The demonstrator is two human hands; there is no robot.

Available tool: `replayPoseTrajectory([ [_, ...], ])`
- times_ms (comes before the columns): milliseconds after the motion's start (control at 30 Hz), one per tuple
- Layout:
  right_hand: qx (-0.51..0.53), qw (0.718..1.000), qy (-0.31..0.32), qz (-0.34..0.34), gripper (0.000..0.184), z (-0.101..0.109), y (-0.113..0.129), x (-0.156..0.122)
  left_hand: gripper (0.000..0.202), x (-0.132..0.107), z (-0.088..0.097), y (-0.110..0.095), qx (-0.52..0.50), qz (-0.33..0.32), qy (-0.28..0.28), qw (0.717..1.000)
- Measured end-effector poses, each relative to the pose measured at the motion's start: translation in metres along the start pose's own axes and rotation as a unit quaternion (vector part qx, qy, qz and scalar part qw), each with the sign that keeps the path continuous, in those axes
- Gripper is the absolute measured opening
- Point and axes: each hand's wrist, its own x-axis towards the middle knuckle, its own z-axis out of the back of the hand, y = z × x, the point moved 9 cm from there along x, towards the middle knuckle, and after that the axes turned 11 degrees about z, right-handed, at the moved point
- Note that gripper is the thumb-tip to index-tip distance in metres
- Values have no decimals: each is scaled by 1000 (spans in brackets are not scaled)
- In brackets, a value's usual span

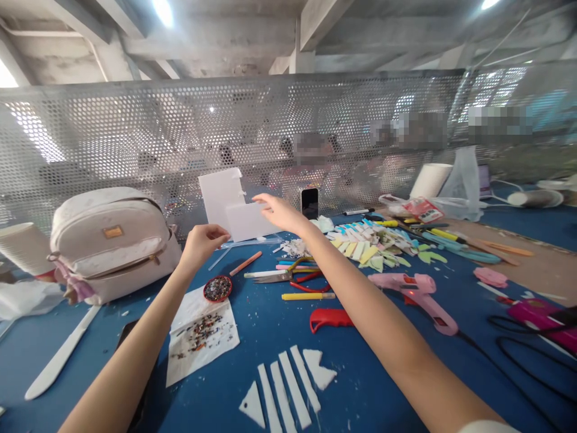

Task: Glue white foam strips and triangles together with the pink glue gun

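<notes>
My right hand [278,211] reaches far over the blue table [387,373], with its fingers pinched on the top edge of a white foam sheet [246,221] that stands upright. A second white sheet [219,193] stands just behind it against the perforated metal screen [135,138]. My left hand [204,239] hovers close to the left of the sheets, fingers curled loosely; whether it holds anything I cannot make out. Below the left hand lie a small round dish of dark beads [217,288] and a white paper with scattered beads [201,340].
A beige backpack [112,240] sits at the left beside a white paper roll [24,246]. Scissors [288,275], sticks, a red cutter [329,319], a pink glue gun [419,297], coloured foam pieces [369,243] and white foam strips [288,385] lie about. A phone [309,202] stands by the screen. People sit behind it.
</notes>
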Motion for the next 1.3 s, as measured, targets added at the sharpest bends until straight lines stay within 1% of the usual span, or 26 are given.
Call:
replayPoseTrajectory([
  [67,59,996,61,28,35,-20,26,1,22,-4,0,-10,8,-14,6,1000],
  [100,82,992,88,36,35,-30,35,0,22,-6,1,-15,11,-21,7,1000],
  [133,100,988,107,40,32,-38,41,-2,22,-8,2,-19,16,-27,6,999],
  [200,121,985,121,39,23,-50,43,-6,22,-12,5,-27,28,-36,-2,999],
  [267,129,985,111,32,17,-54,36,-9,22,-15,8,-34,43,-45,-10,998],
  [333,132,987,89,25,18,-54,26,-15,22,-18,9,-40,57,-54,-16,997],
  [433,130,990,48,17,20,-45,11,-30,23,-24,7,-49,69,-72,-19,995],
  [500,123,992,24,15,20,-36,7,-46,24,-34,3,-54,69,-87,-12,994],
  [600,108,994,7,26,19,-24,10,-80,21,-62,-7,-60,63,-119,5,991],
  [700,81,996,3,47,14,-16,19,-119,12,-104,-18,-60,65,-161,20,985],
  [800,39,997,19,66,13,-16,29,-156,18,-146,-27,-55,74,-196,28,977],
  [900,2,994,51,99,15,-21,38,-186,20,-179,-32,-50,91,-230,19,969],
  [1000,-35,988,73,134,21,-25,45,-209,17,-201,-33,-48,107,-262,6,959],
  [1100,-67,980,80,170,26,-26,51,-226,17,-218,-32,-48,130,-296,-8,946],
  [1233,-118,965,89,218,28,-29,52,-243,20,-240,-33,-45,200,-355,-22,913],
  [1300,-140,955,99,243,30,-31,51,-249,20,-249,-33,-41,227,-370,-26,901],
])
